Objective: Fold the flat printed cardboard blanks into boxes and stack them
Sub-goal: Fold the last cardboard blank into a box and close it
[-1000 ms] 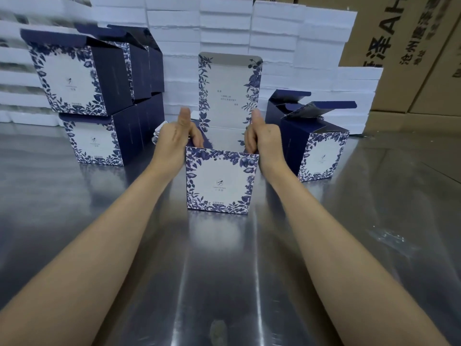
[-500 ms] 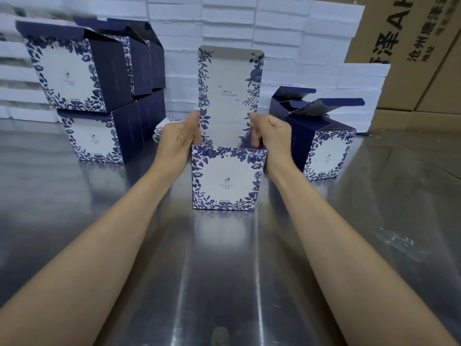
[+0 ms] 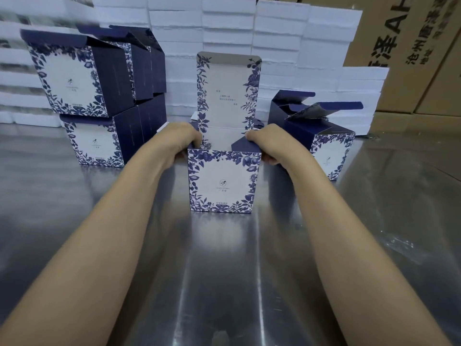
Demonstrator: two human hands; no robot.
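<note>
Tucking the top flaps looks to be the step in hand; the box [image 3: 223, 181] stands upright at the centre of the frame on the steel tabletop [image 3: 224, 270], its printed front facing the camera and its top open. The left hand [image 3: 179, 141] grips the box's upper left corner, its fingers [image 3: 195, 139] curled over the rim; the right hand [image 3: 270, 146] grips the upper right corner, its fingers [image 3: 269, 159] wrapped round the side wall while the thumb lies on a navy side flap [image 3: 243, 146] that leans inward over the opening. Whether a matching flap sits under the left hand cannot be told; the hand hides it. The tall lid panel [image 3: 227, 96] rises straight up from the back wall.

Judging from this, the next move calls for both side flaps to be pressed flat, then the lid brought forward and its tongue slid behind the front wall; the box must be kept square meanwhile, or the tongue may catch.

At upper left of the frame a stack of folded boxes [image 3: 82, 96] sits two high; just right of centre stand open boxes [image 3: 321, 146] with flaps raised; white foam slabs [image 3: 274, 33] line the back, and brown cartons [image 3: 411, 46] fill the upper right.
</note>
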